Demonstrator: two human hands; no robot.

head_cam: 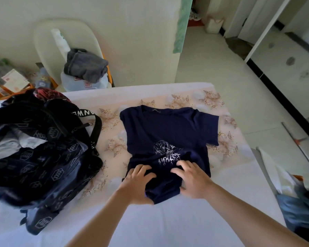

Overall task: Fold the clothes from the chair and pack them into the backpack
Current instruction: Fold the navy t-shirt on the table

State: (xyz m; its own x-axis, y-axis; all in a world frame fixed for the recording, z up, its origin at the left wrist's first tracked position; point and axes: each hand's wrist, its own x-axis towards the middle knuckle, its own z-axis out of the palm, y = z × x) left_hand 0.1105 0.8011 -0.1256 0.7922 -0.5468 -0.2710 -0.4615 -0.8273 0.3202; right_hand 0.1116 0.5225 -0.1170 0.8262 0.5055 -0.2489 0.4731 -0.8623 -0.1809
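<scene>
A: Eyes on the navy T-shirt (168,129), lying front-up on the bed (168,225), collar away from the person, right sleeve spread out, lower part rumpled just below the white print (168,152).

B: Both hands are at the hem. The left hand (135,184) and right hand (193,179) sit side by side, fingers spread a little and curled into the bunched cloth. Thumbs are hidden, so I can't tell how deep the pinch goes.

A: Looks like the fold-up step to me. What makes it clean?

B: I'd say pull the hem taut and square before lifting, tuck that loose sleeve in, then lay the edge level with the collar. The bunching will crease otherwise.

A: And where does it go?

B: The backpack (43,157) is just to the left, mouth open, a pale garment (11,145) already inside.

A: On the chair (43,38) behind, a grey garment (86,65) waits, so there's more to do.
</scene>
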